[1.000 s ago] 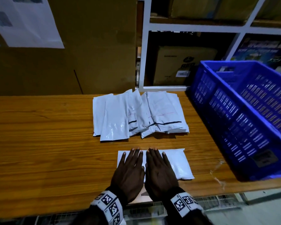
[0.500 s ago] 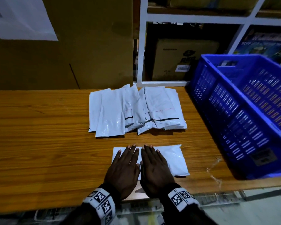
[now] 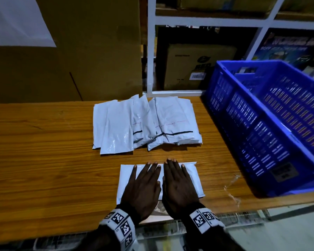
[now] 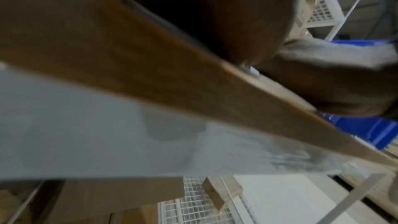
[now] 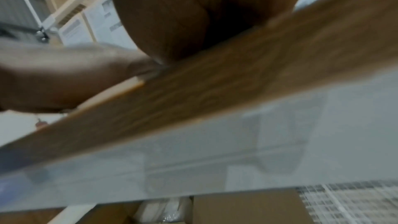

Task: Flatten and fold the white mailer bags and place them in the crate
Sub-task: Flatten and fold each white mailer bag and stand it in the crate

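Observation:
A white mailer bag [image 3: 194, 175] lies flat near the front edge of the wooden table [image 3: 43, 160]. Both hands press on it side by side with straight fingers: my left hand [image 3: 143, 185] on its left half, my right hand [image 3: 178, 183] on its right half. Behind them a fanned pile of several white mailer bags [image 3: 143, 124] lies on the table. The blue crate [image 3: 272, 124] stands on the right end of the table. Both wrist views are blurred; they show only a palm [image 4: 215, 11] [image 5: 183, 11] above the table's front edge.
A large brown cardboard box [image 3: 71, 60] stands behind the table on the left. White shelving [image 3: 150, 51] with boxes rises behind the pile. A scrap of clear tape [image 3: 232, 185] lies near the crate's front corner. Wire mesh shows below the table edge.
The hands stay flat on the bag and have shifted slightly toward its left part; more of the bag's right end shows. The head view has tilted a little.

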